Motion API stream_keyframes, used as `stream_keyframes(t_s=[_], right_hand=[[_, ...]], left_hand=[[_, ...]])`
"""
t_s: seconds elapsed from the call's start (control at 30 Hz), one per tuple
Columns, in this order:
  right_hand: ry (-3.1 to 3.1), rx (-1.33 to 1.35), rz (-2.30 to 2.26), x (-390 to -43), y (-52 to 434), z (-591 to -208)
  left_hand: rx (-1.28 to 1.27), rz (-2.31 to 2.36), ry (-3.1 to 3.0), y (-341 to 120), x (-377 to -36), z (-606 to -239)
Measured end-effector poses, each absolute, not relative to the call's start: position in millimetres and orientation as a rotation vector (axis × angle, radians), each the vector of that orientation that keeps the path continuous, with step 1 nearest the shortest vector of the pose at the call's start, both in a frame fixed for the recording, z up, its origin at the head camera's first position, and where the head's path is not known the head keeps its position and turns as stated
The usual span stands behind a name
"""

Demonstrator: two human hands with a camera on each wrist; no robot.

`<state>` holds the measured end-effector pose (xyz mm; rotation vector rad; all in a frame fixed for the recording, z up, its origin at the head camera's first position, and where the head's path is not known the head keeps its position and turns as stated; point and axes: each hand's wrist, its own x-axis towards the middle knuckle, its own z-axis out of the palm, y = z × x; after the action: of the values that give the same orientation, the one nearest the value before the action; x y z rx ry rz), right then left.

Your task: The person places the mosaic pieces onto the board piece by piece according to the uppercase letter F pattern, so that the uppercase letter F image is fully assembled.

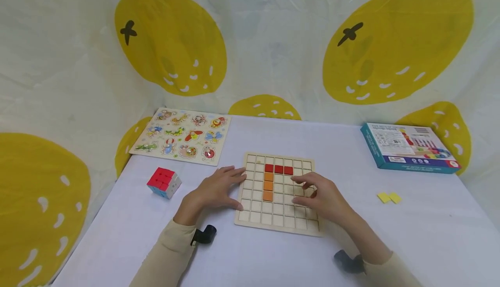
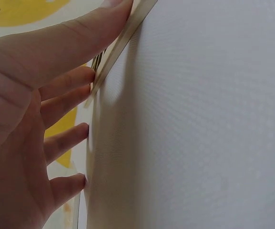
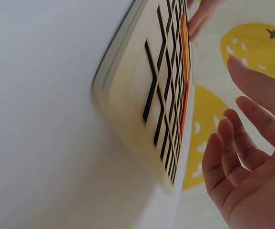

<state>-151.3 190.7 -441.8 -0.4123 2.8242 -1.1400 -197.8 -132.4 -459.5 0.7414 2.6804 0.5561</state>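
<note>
Wooden and stiff, the grid board (image 1: pixel 278 219) lies flat mid-table and looks light and prone to sliding, best held by its edges: the left hand (image 1: pixel 212 191) presses spread fingers against its left edge, the right hand (image 1: pixel 322 198) hovers relaxed above.

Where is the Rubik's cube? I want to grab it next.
In the head view the Rubik's cube sits on the white table, left of the left hand and below the animal peg puzzle.

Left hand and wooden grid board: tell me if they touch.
Touching. In the left wrist view the left hand rests on the table with straight fingertips against the edge of the wooden grid board.
</note>
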Motion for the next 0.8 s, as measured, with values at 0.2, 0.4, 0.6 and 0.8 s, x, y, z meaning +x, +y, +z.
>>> stream_keyframes(t_s=[0.2, 0.4, 0.6, 0.8], right_hand=[[2.891, -0.283, -1.045, -139, 229, -432], [2.898, -0.190, -0.903, -126, 263, -427], [2.860, -0.093, -0.816, -111, 284, -435], [2.840, -0.072, -0.754, -102, 296, -448]], left_hand=[[0.731, 0.552, 2.675, -133, -198, -461], [0.723, 0.553, 2.672, -134, -198, -461], [0.728, 0.555, 2.675, -134, -198, -461], [0.731, 0.553, 2.669, -133, -197, -460]])
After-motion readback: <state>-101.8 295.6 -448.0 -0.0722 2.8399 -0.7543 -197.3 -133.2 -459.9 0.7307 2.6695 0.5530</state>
